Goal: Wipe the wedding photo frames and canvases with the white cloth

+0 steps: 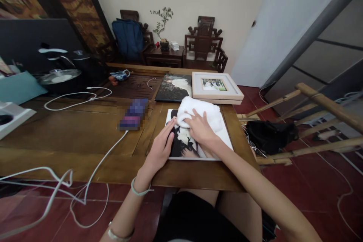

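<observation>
A photo panel with a picture of people in black and white clothing lies flat near the table's front edge. My left hand rests along the panel's left side, fingers stretched out and thumb apart. On the panel's upper part is a bunched white towel. My right hand presses on this towel, some fingers sunk into its folds, the fingertips partly hidden. The towel covers the upper middle of the picture.
Behind the panel lie a dark photo panel and stacked light wooden frames. A phone with a white cable lies to the left. A pot stands far left. A bamboo rack stands at right.
</observation>
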### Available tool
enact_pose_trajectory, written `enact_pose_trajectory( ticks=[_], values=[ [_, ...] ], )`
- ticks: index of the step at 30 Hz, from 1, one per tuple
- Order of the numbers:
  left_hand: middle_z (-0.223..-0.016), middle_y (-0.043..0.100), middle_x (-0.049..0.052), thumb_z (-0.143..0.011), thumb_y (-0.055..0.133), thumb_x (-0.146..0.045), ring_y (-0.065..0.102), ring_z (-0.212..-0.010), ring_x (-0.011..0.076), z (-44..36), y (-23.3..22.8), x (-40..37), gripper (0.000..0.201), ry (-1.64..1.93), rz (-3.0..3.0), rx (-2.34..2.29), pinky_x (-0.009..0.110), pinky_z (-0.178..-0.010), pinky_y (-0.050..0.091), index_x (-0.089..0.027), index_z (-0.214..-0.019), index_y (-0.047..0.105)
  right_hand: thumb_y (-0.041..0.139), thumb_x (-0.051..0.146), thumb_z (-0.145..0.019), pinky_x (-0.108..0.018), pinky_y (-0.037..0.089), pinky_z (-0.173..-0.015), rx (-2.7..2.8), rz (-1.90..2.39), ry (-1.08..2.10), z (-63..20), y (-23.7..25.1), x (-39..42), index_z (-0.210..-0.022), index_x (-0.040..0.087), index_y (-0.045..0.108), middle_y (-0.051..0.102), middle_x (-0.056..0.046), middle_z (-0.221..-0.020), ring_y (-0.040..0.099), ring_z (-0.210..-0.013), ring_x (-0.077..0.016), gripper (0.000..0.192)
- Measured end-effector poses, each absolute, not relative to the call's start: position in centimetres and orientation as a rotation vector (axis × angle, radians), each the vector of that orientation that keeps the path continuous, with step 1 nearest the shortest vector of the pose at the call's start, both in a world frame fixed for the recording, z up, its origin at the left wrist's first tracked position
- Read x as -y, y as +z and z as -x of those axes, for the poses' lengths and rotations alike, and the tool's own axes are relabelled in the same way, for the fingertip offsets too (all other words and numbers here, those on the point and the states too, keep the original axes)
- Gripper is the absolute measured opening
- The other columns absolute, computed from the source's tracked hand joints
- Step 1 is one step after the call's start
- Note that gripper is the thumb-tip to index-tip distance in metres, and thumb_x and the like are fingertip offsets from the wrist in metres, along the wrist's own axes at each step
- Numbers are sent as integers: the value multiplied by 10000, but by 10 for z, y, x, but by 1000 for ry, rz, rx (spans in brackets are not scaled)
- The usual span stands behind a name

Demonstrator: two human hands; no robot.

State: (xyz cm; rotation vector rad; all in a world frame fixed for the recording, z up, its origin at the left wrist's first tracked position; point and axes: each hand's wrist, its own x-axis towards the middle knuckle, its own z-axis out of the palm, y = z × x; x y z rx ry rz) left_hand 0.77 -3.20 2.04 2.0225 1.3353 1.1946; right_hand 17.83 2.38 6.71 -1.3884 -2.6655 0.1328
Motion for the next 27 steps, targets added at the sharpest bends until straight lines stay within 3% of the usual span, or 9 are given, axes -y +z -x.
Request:
enact_pose_trajectory(
  ticks=[7, 13, 16, 22, 27],
  values=[
    [-1439, 397, 61, -962, 94, -432, 370, -1319, 202, -5, 24, 36, 549, 1456, -1661, -1336, 384, -1088, 320, -199, -1398, 333, 441, 52, -769, -661, 66, -1058, 2915, 880, 285, -181, 65, 61, -1004, 225, 657, 354, -8, -1456, 123, -1380, -324, 363],
    [-1471, 342, 53, -957, 297, -349, 245, -1378, 209, -10, 24, 43, 467, 1203, -2044, -1269, 422, -1136, 212, -209, -1401, 329, 387, -48, -637, -616, 131, -1090, 2886, 1042, 492, -237, 81, 97, -913, 211, 645, 346, 21, -1457, 121, -1388, -277, 458],
    [-1428, 412, 67, -927, 404, -301, 265, -1370, 226, -13, 18, 44, 474, 1080, -2215, -1323, 451, -1103, 271, -231, -1392, 342, 347, -67, -563, -604, 154, -1089, 2796, 1265, 426, -269, 78, 83, -887, 188, 625, 353, -16, -1454, 143, -1384, -269, 497],
    [-1341, 514, 98, -908, 422, -213, 389, -1307, 236, -13, 9, 38, 425, 1099, -2287, -1380, 461, -1037, 362, -227, -1333, 425, 366, -16, -625, -578, 183, -1069, 2624, 1457, 247, -287, 62, 14, -1050, 139, 579, 443, -153, -1380, 194, -1372, -280, 500],
    [-1335, 522, 98, -907, 415, -199, 421, -1286, 231, -12, 11, 36, 403, 1060, -2285, -1376, 452, -1014, 387, -216, -1307, 457, 378, 9, -680, -520, 284, -999, 2592, 1404, 321, -228, 76, -33, -1131, 162, 565, 597, -137, -1192, 399, -1262, -304, 512]
  ],
)
